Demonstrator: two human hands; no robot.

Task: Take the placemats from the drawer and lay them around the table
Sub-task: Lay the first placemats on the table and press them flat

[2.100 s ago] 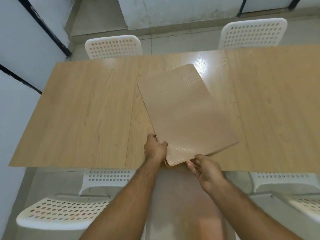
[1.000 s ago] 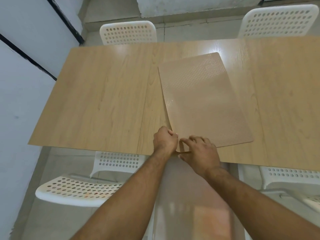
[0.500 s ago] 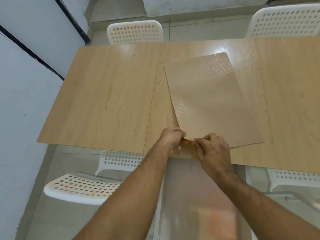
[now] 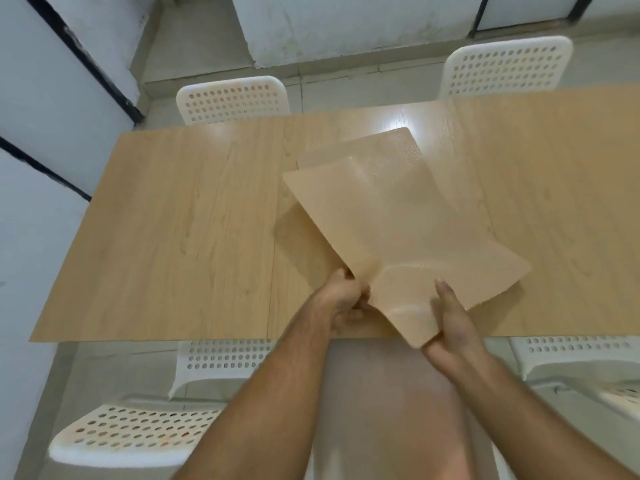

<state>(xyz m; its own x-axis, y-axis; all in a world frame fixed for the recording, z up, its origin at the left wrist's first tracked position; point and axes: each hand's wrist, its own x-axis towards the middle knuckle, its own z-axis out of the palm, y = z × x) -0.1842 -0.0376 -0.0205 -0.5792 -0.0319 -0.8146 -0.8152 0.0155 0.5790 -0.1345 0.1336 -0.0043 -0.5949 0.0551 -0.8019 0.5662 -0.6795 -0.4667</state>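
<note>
Seen from above, a long wooden table (image 4: 173, 237) fills the frame, its near edge closest to the person standing at it. White perforated chairs ring the table: two pushed in at its far side (image 4: 232, 98) (image 4: 505, 67), and others (image 4: 135, 434) below its near edge. On the table, right of its centre seam, lies a stack of tan placemats (image 4: 401, 147); only the far end of the lower sheets shows. The top placemat (image 4: 398, 230) is lifted off the stack at its near end, bowed and creased, its far end draped onto the stack. At the table's near edge, the left hand (image 4: 343, 299) has its fingers curled tight on the top placemat's near left corner. The right hand (image 4: 453, 320) pinches the placemat's near edge, thumb pressed flat on top and fingers hidden beneath.
</note>
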